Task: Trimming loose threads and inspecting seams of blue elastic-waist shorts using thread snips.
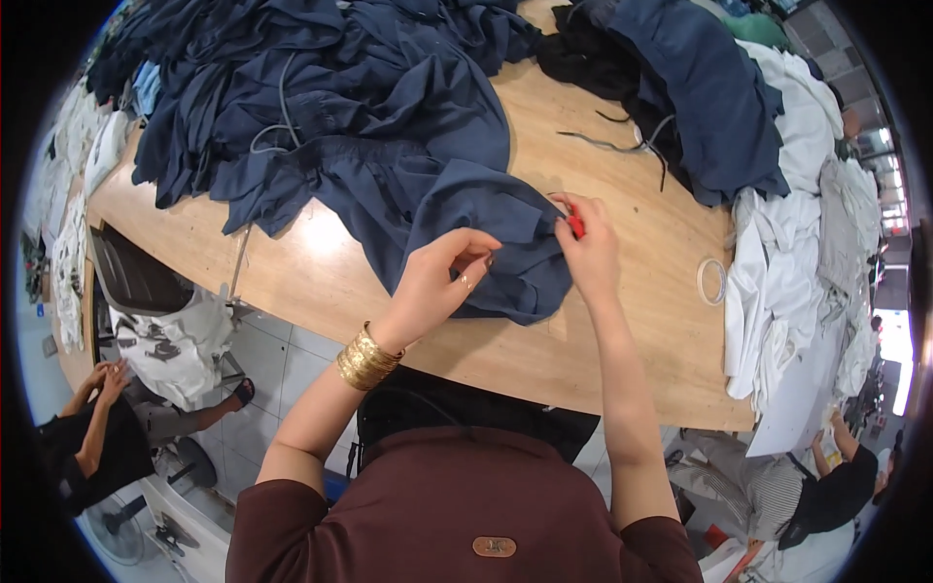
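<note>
A dark navy garment (457,219) lies spread on the wooden table (622,330) in front of me. My left hand (442,277) pinches a fold of its cloth near the lower edge; a stack of gold bangles sits on that wrist. My right hand (583,243) holds a small red tool (575,225) against the garment's right edge, fingers closed around it. Both hands are close together over the same piece of cloth.
A large heap of navy garments (292,87) covers the table's far left. More navy and black clothing (700,87) lies far right, with white garments (797,223) and a tape roll (712,281) beside them. Other people sit at lower left (107,428) and lower right (836,486).
</note>
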`<state>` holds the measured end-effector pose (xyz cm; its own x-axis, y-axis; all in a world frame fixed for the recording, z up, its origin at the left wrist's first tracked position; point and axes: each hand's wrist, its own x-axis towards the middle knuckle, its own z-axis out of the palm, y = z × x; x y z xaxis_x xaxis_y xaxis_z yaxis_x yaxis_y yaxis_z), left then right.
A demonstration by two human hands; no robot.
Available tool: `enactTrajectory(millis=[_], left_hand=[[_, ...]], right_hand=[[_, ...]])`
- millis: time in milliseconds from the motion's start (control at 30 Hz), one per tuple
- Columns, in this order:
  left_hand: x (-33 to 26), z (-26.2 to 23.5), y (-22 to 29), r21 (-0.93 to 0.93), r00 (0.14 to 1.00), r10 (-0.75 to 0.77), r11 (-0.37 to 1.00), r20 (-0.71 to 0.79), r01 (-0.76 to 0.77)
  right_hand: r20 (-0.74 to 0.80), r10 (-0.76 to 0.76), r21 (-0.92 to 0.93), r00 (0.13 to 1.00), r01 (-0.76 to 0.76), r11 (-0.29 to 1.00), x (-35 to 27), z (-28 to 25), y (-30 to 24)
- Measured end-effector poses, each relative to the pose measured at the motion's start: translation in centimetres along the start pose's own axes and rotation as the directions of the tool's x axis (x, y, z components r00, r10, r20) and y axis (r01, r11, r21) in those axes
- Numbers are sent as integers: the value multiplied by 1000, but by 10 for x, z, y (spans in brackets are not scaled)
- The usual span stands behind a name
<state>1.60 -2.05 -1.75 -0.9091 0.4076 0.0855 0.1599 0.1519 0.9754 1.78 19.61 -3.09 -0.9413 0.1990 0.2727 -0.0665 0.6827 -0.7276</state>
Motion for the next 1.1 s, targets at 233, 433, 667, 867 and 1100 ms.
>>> enactTrajectory(millis=[233, 433, 667, 867, 1100], left_hand=[[-20, 32, -24, 472, 915, 260, 793, 307, -384], [6, 21, -9, 278, 986, -37, 961, 162, -10], [6, -6, -13, 4, 959, -219, 975, 179, 221], [10, -20, 11, 71, 941, -172, 985, 290, 158], [13, -69, 41, 86, 936, -166, 985, 309, 147]], right_hand=[[355, 242, -17, 903, -253, 967, -93, -47, 25], [119, 541, 37, 833, -548, 836, -117, -29, 24], [-38, 429, -329, 902, -417, 847, -91, -36, 27], [280, -28, 430, 960, -99, 897, -38, -45, -34], [525, 51, 542, 849, -380, 749, -12, -68, -22]])
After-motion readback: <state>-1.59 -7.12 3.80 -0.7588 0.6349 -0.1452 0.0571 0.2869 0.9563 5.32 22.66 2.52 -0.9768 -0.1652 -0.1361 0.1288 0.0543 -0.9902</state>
